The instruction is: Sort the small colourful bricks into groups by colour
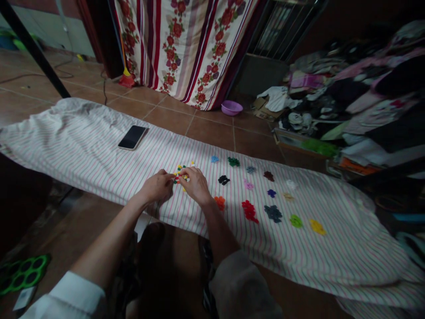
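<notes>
My left hand (159, 186) and my right hand (196, 185) meet over a mixed cluster of small coloured pieces (179, 168) in yellow, green, red and white. The fingers of both hands are drawn together at the tips, and whatever they pinch is too small to make out. To the right, similar pieces lie sorted by colour. Nearest my right hand are an orange pile (219, 202) and a black pile (223, 180). Beyond are a red pile (249, 211), a dark grey pile (272, 213), a dark green pile (233, 161) and a yellow pile (318, 227).
A striped cloth (83, 146) covers the long, low surface. On its left part lies a phone (133, 137). Behind it are a floral curtain (186, 48), a purple basin (231, 107) and a red broom (126, 79). Heaped clothes (358, 84) fill the right side.
</notes>
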A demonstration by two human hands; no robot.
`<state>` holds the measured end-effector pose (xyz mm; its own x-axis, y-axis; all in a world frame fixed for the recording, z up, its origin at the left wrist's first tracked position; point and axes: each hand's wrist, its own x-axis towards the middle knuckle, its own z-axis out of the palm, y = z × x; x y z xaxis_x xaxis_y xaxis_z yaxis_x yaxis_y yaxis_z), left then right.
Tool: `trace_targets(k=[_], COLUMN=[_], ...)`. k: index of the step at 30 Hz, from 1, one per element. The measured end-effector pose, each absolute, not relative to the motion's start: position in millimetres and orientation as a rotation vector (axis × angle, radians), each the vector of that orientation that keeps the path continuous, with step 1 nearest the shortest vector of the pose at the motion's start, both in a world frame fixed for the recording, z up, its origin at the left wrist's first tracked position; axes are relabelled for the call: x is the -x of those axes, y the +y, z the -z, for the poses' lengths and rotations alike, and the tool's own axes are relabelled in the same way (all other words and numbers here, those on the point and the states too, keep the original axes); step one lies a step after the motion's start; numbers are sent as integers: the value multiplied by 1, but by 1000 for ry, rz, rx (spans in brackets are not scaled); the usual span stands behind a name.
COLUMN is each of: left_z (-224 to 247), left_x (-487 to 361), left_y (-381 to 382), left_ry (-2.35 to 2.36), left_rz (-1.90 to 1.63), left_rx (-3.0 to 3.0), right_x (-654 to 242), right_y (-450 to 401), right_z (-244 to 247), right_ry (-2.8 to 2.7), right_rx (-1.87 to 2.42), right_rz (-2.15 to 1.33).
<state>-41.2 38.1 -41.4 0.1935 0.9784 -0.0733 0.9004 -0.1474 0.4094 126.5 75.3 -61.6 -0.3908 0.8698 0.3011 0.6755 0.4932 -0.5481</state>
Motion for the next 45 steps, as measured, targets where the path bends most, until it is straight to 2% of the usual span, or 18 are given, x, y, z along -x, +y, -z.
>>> trace_targets(k=[18,27,34,45], left_z=[38,33,43,47], left_x=[37,36,42,43], left_y=[39,37,40,41], left_ry=[1833,1859,1862,1853], left_rz=[-205,-102,-119,-140], left_rx=[-2129,-2149,-2188,-2194], right_x=[-182,-262,-324,-340], right_y=[72,44,24,30], right_z=[33,3,8,20], right_ry=[-2063,-1974,-1926,-1947], right_rx=[1318,1627,1989,2106], right_rz=[-438,-470,-530,-576])
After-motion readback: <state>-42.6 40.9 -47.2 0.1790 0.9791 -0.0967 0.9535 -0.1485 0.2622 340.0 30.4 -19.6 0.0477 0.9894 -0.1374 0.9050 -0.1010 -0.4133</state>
